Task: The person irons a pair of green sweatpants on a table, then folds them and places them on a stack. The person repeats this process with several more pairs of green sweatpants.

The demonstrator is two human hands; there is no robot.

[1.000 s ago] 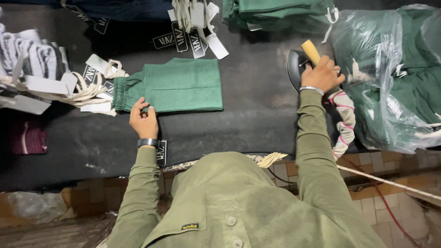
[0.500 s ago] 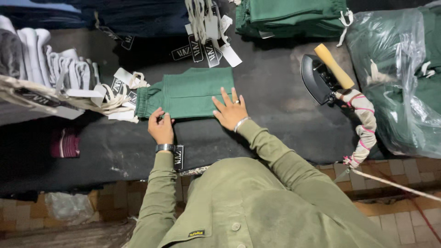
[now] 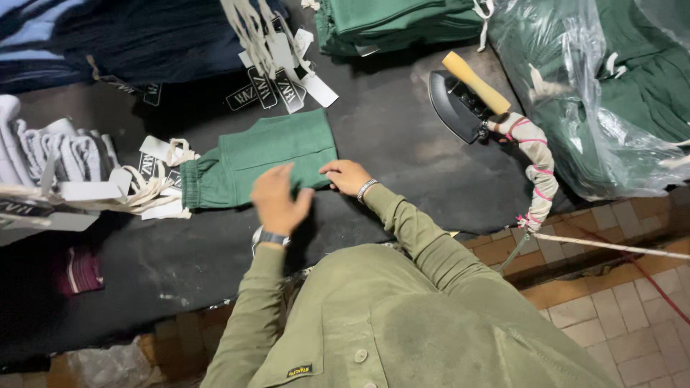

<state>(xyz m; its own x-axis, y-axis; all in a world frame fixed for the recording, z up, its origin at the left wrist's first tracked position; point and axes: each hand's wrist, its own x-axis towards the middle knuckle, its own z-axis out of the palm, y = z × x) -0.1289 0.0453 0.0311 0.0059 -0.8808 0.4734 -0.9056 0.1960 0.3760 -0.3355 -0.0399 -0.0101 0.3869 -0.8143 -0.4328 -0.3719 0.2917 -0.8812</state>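
Note:
A folded pair of green shorts [image 3: 259,158] lies flat on the dark ironing table [image 3: 388,144], its waistband drawstring and white tags at the left end. My left hand [image 3: 279,200] hovers over the near edge of the shorts, fingers loosely curled, blurred by motion. My right hand [image 3: 346,176] rests on the near right corner of the shorts, fingers pinching the fabric edge. Both wrists carry a watch or band.
A black iron [image 3: 460,100] with a wooden handle rests at the right, its wrapped cord trailing down. Green garments in clear plastic [image 3: 611,93] lie at far right, a green stack [image 3: 395,21] at the back, dark garments and white tagged pieces at the left.
My right hand left the iron and came over to the shorts' near right corner. My left hand shifted right along the near edge and lifted.

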